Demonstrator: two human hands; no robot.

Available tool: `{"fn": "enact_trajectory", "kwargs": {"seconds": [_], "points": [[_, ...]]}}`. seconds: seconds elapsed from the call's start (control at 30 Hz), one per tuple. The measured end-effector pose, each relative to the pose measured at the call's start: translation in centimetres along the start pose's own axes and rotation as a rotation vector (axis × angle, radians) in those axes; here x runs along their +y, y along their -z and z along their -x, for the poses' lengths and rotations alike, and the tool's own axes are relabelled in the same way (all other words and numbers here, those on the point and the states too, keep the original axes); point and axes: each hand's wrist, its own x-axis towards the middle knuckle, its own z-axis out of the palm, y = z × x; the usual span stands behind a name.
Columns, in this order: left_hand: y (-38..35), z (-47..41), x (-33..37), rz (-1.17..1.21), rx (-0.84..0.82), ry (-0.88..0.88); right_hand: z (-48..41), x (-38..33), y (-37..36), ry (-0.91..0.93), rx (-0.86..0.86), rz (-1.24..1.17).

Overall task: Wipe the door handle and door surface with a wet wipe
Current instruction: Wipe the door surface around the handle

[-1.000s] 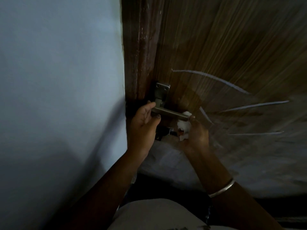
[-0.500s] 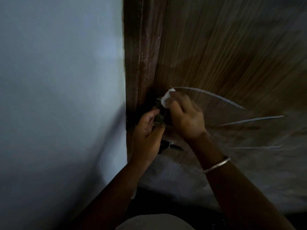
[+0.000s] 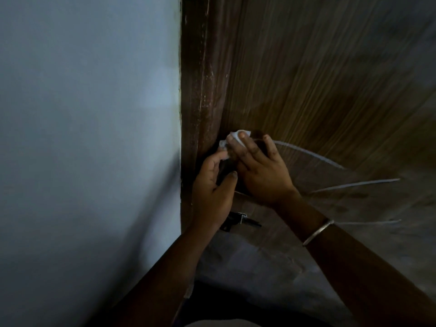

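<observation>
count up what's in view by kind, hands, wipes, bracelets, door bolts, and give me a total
Hands: 2, left hand and right hand
Wipes: 1, white wipe under the right fingers
Bracelets: 1, bracelet on the right wrist
Door bolts: 1, bolt
Total: 5

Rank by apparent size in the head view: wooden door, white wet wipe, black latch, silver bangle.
1. Brown wooden door, by far the largest.
2. Thin silver bangle and small black latch: alike, unranked.
3. White wet wipe, mostly hidden under the right hand.

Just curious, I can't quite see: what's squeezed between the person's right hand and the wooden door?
In the head view, a white wet wipe lies under the right hand, pressed against the door; only its edges peek past the fingertips.
</observation>
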Motion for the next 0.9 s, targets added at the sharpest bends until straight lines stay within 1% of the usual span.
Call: {"fn": "enact_trajectory", "kwargs": {"seconds": [0.1, 0.2, 0.4, 0.43, 0.47, 0.57, 0.6, 0.7, 0.83, 0.9], "points": [[-0.1, -0.1, 0.0, -0.002, 0.004, 0.006, -1.3, 0.1, 0.5, -0.073, -0.049, 0.115], [-0.1, 0.1, -0.1, -0.017, 0.002, 0.007, -3.0, -0.2, 0.7, -0.089, -0.038, 0.104], [0.4, 0.4, 0.5, -0.018, -0.003, 0.002, -0.8, 1.5, 1.3, 0.123, -0.109, 0.135], [0.3, 0.4, 0.5, -0.021, 0.000, 0.002, -0.6, 2.1, 1.6, 0.108, -0.107, 0.142], [0.3, 0.5, 0.5, -0.025, 0.001, 0.002, -0.8, 2.7, 1.9, 0.055, -0.082, 0.157], [0.0, 0.5, 0.5, -0.048, -0.001, -0.008, -2.7, 3.7, 2.6, -0.182, 0.050, 0.180], [-0.1, 0.6, 0.5, -0.050, 0.000, -0.005, -3.6, 3.5, 2.7, -0.211, 0.061, 0.166], [-0.3, 0.7, 0.7, -0.062, -0.001, -0.007, -4.7, 1.8, 2.2, -0.140, 0.004, 0.120], [0.0, 0.4, 0.7, -0.071, -0.017, -0.022, -2.3, 1.7, 2.0, 0.001, -0.079, 0.150], [0.1, 0.2, 0.8, -0.073, -0.026, -0.016, -1.0, 2.5, 2.3, -0.006, -0.065, 0.145]]}}
